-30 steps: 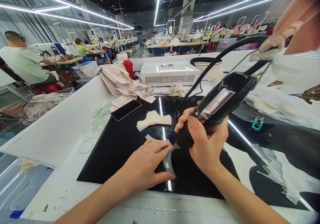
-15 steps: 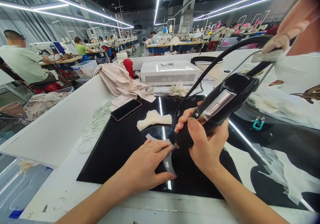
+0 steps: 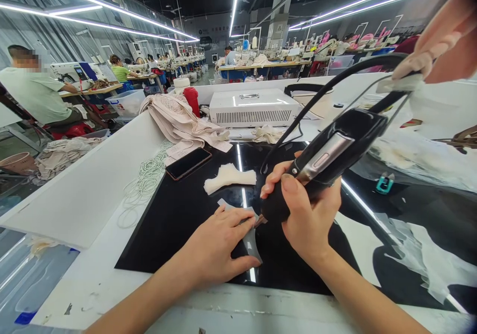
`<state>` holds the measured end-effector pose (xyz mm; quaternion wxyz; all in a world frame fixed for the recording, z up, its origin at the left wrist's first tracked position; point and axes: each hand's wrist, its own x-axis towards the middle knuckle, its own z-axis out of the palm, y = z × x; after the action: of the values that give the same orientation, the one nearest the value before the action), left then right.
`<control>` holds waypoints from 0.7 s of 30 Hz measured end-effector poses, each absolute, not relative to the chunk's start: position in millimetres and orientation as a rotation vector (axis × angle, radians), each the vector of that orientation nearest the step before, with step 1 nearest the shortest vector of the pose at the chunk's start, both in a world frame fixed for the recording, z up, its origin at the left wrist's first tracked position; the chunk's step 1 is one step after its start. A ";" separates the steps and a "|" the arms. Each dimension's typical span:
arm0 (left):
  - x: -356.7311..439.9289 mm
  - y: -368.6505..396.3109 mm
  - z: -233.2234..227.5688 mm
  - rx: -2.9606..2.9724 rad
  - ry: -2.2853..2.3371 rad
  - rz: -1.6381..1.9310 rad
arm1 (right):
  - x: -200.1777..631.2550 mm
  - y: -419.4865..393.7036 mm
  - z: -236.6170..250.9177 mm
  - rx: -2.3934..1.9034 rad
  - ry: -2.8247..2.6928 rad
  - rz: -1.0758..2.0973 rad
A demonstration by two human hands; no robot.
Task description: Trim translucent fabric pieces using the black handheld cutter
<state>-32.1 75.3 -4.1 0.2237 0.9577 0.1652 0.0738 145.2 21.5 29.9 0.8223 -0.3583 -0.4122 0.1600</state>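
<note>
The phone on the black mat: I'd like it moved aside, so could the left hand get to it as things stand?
Probably yes: the phone lies beyond the left hand with only bare black mat between, but that hand is pressing down a fabric piece.

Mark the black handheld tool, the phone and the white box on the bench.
black handheld tool [image 3: 337,147], head view, on its silver side panel.
phone [image 3: 188,163], head view, middle of its dark screen.
white box [image 3: 253,106], head view, on its top face.

Both forearms are bare to the picture's near edge, with no sleeves, watch or bracelet in view. The left hand [image 3: 214,247] and right hand [image 3: 307,214] wear no gloves or rings; the nails are short and unpainted.
</note>
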 end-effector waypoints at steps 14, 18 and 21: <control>-32.2 76.0 -4.5 2.614 0.423 0.260 | 141.2 11.9 28.5 -0.752 -0.918 0.371; -31.9 75.7 -1.8 2.613 0.442 0.203 | 139.3 3.6 31.1 -0.729 -0.897 0.394; -31.7 75.2 0.9 2.607 0.464 0.164 | 137.8 -1.7 31.6 -0.709 -0.876 0.403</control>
<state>-31.7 75.2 0.9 0.2418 0.9535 0.1696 0.0599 137.8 -1.7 31.6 0.8261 -0.3336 -0.4125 0.1898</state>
